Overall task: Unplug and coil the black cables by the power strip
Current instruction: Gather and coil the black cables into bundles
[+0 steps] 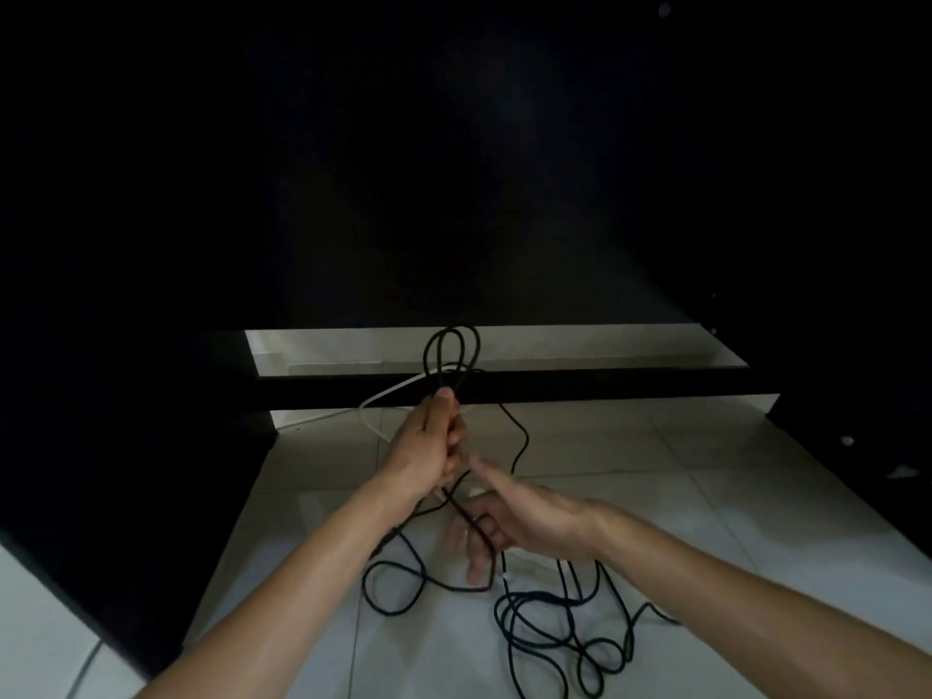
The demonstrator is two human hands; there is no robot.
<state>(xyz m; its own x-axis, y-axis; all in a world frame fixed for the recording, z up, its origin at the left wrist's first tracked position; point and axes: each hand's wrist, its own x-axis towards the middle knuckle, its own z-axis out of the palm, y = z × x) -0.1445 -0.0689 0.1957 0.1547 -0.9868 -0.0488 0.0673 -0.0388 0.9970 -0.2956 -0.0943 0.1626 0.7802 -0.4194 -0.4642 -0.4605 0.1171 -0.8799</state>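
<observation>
My left hand is closed around a bunch of black cable, and two or three loops stand up above the fist. A strand runs from the fist down to my right hand, which is blurred and has the black cable across its fingers. More black cable lies in loose tangles on the white tiled floor, one loop below my left wrist and a bigger pile under my right forearm. The power strip is not visible.
A thin white cable curves on the floor behind my left hand. Dark furniture fills the top and left of the view, with a black crossbar low over the floor and a white skirting wall behind it.
</observation>
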